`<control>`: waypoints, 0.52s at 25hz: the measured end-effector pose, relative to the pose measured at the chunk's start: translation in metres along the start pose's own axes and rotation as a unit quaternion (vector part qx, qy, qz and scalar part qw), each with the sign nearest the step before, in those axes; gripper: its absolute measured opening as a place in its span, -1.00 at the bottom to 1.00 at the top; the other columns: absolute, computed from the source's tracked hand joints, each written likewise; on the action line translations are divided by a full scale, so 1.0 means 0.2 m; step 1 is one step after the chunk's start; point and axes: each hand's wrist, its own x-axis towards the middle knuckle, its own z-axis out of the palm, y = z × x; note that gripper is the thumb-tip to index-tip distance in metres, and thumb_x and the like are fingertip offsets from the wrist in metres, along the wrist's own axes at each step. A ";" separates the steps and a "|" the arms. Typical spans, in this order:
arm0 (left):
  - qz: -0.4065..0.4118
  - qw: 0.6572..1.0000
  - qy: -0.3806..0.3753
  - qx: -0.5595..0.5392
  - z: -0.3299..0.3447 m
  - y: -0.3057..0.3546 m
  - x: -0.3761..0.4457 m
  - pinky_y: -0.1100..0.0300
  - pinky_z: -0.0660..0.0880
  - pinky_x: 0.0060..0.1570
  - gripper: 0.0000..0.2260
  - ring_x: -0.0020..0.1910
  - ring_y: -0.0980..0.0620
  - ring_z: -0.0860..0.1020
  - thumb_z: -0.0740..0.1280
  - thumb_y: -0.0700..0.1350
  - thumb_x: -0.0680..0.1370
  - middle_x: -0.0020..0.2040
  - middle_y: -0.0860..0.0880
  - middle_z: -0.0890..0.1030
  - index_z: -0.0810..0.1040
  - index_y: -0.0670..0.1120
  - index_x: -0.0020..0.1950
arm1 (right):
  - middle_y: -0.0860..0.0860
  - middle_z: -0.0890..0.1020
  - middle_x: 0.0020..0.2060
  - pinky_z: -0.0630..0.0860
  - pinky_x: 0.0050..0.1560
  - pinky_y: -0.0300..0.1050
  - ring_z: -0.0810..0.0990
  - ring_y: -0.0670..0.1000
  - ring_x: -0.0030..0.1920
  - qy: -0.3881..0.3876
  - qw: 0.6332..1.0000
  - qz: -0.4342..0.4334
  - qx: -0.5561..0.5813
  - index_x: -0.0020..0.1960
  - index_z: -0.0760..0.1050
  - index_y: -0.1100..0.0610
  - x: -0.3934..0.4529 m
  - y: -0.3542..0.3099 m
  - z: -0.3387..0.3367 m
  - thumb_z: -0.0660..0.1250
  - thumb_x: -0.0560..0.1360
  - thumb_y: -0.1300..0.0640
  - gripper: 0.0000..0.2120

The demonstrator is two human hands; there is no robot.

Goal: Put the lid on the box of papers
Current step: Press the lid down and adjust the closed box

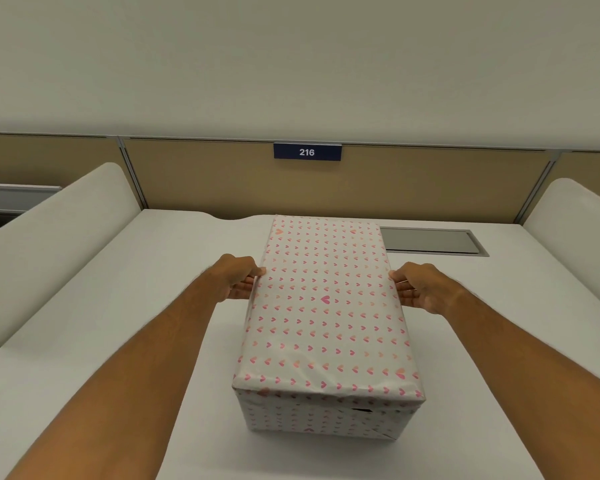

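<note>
A long box [321, 415] wrapped in white paper with small pink hearts stands on the white desk [153, 271], lengthwise away from me. Its lid [326, 306], in the same paper, lies over the top and covers it fully; the papers inside are hidden. A narrow dark gap shows under the lid's near edge. My left hand [241, 280] grips the lid's left long edge, thumb on top and fingers down the side. My right hand [418, 287] holds the right long edge the same way.
A grey cable hatch [433, 241] is set into the desk behind the box to the right. White side dividers [59, 233] flank the desk, and a tan back panel carries a blue sign reading 216 [307, 152].
</note>
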 end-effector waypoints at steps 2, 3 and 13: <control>0.006 1.000 0.003 -0.012 -0.02 0.01 0.00 0.01 0.62 -0.06 -0.72 -0.17 -0.09 0.65 0.45 -0.13 0.49 -0.07 -0.15 0.65 0.54 -0.25 0.10 | 0.20 0.66 -0.08 0.62 -0.06 0.02 0.65 0.13 -0.13 -0.003 1.000 -0.010 0.009 0.12 0.52 0.33 0.01 -0.03 -0.02 0.34 0.52 0.20 -0.76; 0.010 1.000 0.002 -0.020 -0.02 0.01 0.00 0.03 0.62 -0.11 -0.71 -0.17 -0.08 0.65 0.45 -0.13 0.49 -0.07 -0.15 0.65 0.54 -0.25 0.11 | 0.21 0.66 -0.06 0.62 -0.05 0.02 0.66 0.13 -0.13 -0.005 1.000 -0.015 0.013 0.13 0.53 0.34 0.01 -0.04 -0.02 0.36 0.52 0.20 -0.75; -0.015 1.000 -0.004 -0.018 -0.01 -0.02 0.01 0.05 0.62 -0.15 -0.65 -0.10 -0.12 0.67 0.47 -0.11 0.47 0.03 -0.17 0.67 0.52 -0.25 0.16 | 0.23 0.68 -0.03 0.64 -0.05 0.02 0.67 0.13 -0.12 -0.003 1.000 -0.004 0.014 0.13 0.52 0.34 0.03 0.00 -0.02 0.41 0.50 0.16 -0.70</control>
